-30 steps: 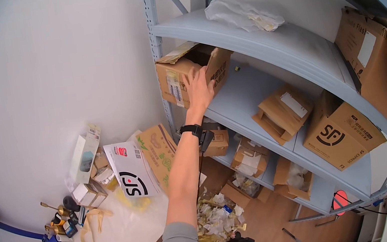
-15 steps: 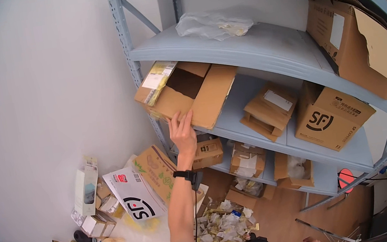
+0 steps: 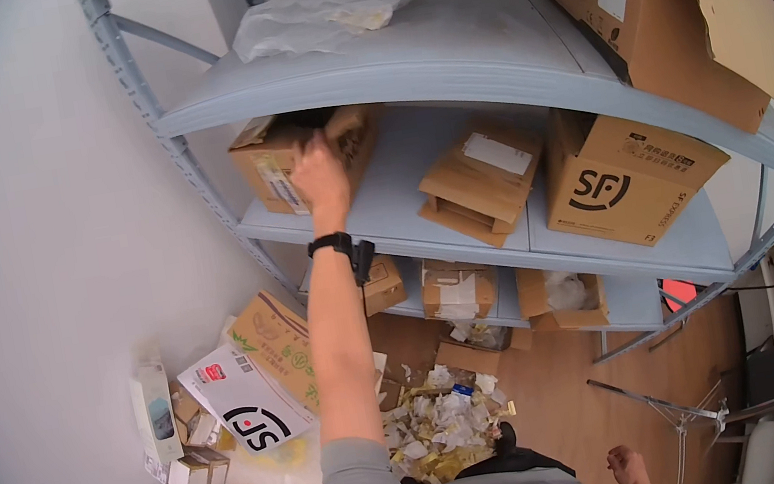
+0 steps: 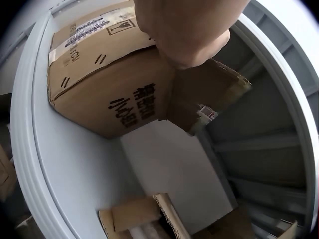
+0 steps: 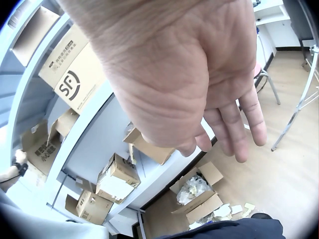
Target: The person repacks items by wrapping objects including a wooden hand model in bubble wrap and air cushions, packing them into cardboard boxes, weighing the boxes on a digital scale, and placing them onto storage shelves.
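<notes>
In the head view an open-topped cardboard box (image 3: 263,172) stands at the left end of the middle shelf. My left hand (image 3: 321,173) reaches up to its front top edge, fingers curled over the rim and the fingertips hidden. The left wrist view shows the box's printed side and a raised flap (image 4: 209,94) beside the curled left hand (image 4: 189,32). Low at the right of the head view, my right hand (image 3: 630,469) hangs at my side. Its palm and relaxed, loosely extended fingers (image 5: 232,127) show in the right wrist view, holding nothing.
On the same shelf stand a smaller open box (image 3: 484,181) and an SF box (image 3: 637,187). A plastic bag (image 3: 312,21) lies on the shelf above. Paper scraps (image 3: 441,426) cover part of the floor. A metal stand (image 3: 672,410) is at the right.
The box was tipped forward half a second ago, its open top facing me; now it sits back upright on the shelf. My view has shifted right.
</notes>
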Demonstrator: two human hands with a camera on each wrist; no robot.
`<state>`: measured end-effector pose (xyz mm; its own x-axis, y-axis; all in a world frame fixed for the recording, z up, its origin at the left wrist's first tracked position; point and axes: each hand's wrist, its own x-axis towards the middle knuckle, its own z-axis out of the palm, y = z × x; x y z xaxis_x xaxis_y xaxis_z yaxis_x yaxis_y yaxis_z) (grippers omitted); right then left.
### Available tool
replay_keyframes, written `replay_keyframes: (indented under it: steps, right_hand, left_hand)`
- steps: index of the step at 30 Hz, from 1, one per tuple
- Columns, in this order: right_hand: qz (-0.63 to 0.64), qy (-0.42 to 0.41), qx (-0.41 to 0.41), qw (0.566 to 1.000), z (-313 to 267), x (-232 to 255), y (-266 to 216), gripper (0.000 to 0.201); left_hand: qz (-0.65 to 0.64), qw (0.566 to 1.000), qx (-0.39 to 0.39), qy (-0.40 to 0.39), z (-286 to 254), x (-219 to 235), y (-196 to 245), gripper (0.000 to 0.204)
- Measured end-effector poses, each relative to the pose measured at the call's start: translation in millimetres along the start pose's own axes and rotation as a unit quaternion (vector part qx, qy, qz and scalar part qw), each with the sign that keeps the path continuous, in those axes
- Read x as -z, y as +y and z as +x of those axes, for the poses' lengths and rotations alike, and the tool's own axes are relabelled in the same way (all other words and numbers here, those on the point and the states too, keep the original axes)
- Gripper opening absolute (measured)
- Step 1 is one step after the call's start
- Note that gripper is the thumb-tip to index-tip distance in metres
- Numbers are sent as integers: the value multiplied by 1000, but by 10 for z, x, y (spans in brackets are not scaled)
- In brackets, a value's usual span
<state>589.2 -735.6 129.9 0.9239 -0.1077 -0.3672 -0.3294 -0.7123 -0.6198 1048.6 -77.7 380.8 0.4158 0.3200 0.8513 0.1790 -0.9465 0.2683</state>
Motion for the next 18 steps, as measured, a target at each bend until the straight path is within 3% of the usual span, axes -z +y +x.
replay_keyframes:
  steps: [2, 4, 7, 10, 14, 18]
  right_hand:
    - [45, 21, -43, 998, -285, -78, 407, 21]
    - [90, 28, -93, 991, -650, -181, 985, 24]
    - [38, -26, -174, 984, -1363, -192, 1009, 32]
    - [70, -25, -202, 977, -1327, -232, 1143, 32]
    - [123, -17, -239, 963, -1250, -244, 1347, 30]
    - [183, -14, -269, 946, -1115, -345, 1598, 29]
  left_hand:
    - [47, 991, 40, -118, 277, -86, 22, 13]
    - [50, 995, 25, -85, 403, -356, -109, 20]
    - [33, 998, -4, -55, 485, -989, -532, 23]
    - [28, 999, -7, -32, 544, -1202, -635, 22]
    - [74, 994, -11, -79, 613, -1418, -781, 22]
    - [96, 989, -28, -106, 693, -1362, -812, 26]
